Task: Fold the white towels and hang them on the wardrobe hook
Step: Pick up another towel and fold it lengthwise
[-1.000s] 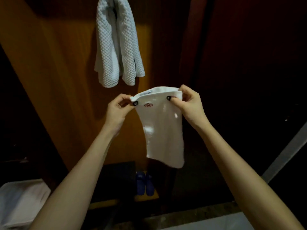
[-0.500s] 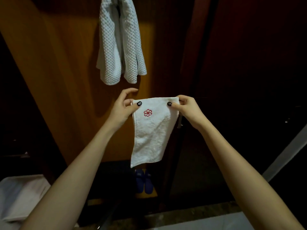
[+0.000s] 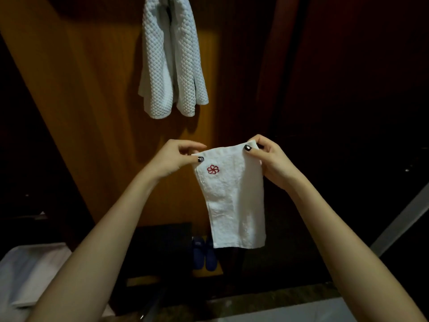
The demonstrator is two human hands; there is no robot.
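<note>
A small white towel point(image 3: 234, 205) with a red flower emblem hangs folded in front of me. My left hand point(image 3: 176, 159) pinches its top left corner and my right hand point(image 3: 269, 159) pinches its top right corner. Its lower edge hangs free above the floor. Higher up, a white waffle-textured towel point(image 3: 170, 63) hangs against the orange wooden wardrobe panel point(image 3: 92, 112); the hook holding it is out of view above the frame.
Blue slippers point(image 3: 205, 254) stand on the wardrobe floor below the towel. White cloth point(image 3: 30, 270) lies at the lower left. Dark wardrobe doors point(image 3: 348, 89) fill the right side, and a pale surface edge point(image 3: 290, 312) runs along the bottom.
The small towel has swung from hanging to the left to hanging straight down, slightly right. Both hands keep pinching its top corners, and the right hand has risen a little.
</note>
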